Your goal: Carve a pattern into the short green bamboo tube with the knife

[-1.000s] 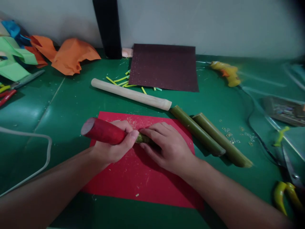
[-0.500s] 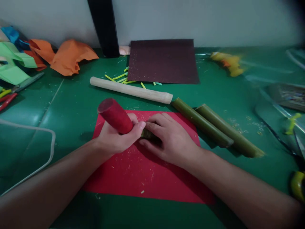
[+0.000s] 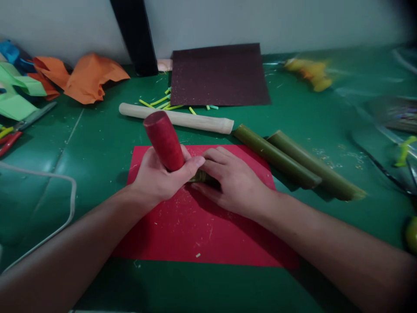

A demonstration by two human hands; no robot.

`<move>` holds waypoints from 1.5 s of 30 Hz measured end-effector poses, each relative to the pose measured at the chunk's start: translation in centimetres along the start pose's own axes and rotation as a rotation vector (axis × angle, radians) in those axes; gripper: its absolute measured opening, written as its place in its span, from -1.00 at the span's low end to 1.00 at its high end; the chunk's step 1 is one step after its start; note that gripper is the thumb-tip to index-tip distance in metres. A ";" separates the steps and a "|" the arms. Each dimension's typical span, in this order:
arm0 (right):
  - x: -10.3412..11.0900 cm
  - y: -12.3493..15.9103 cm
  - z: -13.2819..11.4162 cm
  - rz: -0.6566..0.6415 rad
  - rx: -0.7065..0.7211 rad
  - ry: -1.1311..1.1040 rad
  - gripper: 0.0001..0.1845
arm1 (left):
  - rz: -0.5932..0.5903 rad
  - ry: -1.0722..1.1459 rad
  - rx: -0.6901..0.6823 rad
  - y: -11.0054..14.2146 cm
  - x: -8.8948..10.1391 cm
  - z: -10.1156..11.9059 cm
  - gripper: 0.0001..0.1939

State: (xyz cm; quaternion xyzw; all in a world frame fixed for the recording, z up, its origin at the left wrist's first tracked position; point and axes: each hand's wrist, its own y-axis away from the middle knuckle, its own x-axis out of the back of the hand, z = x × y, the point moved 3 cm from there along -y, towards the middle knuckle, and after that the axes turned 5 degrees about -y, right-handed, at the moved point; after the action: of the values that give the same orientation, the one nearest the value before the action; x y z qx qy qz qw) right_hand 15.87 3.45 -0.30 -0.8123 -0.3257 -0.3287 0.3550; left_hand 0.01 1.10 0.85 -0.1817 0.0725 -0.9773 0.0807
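My left hand [image 3: 159, 178] is wrapped round a red cylinder [image 3: 163, 139] that tilts up and away from me. Its lower end meets a short green bamboo piece [image 3: 199, 176] lying on a red sheet [image 3: 195, 230]. My right hand [image 3: 233, 182] lies over that bamboo piece with its fingers pressed down on it, so most of the piece is hidden.
A pale wooden stick [image 3: 177, 118] and two long green bamboo tubes [image 3: 293, 163] lie behind the red sheet. A dark sheet [image 3: 218, 74] sits further back. Orange paper [image 3: 91, 76], green paper [image 3: 16, 93], scissors [image 3: 19, 126] and a white cable [image 3: 48, 208] are on the left.
The red cylinder's free end has swung up from lying flat to the left to standing tilted. My right hand has stayed on the bamboo piece.
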 end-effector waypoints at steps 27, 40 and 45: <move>0.2 0.0 0.2 -0.027 -0.085 -0.100 -0.81 | 0.047 -0.043 -0.074 0.4 -0.1 0.1 -0.76; -0.1 0.0 0.3 -0.041 -0.132 -0.105 -0.74 | 0.285 0.130 0.019 0.0 -0.1 0.0 -0.67; -0.1 0.2 0.4 -0.024 -0.136 -0.144 -0.70 | 0.179 0.149 -0.020 0.2 -0.3 0.4 -0.66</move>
State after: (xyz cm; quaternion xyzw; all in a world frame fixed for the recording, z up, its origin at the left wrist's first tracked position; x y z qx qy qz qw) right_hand 16.05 3.63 -0.60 -0.8521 -0.3369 -0.2952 0.2706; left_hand 0.42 0.87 1.08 -0.1020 0.1041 -0.9762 0.1603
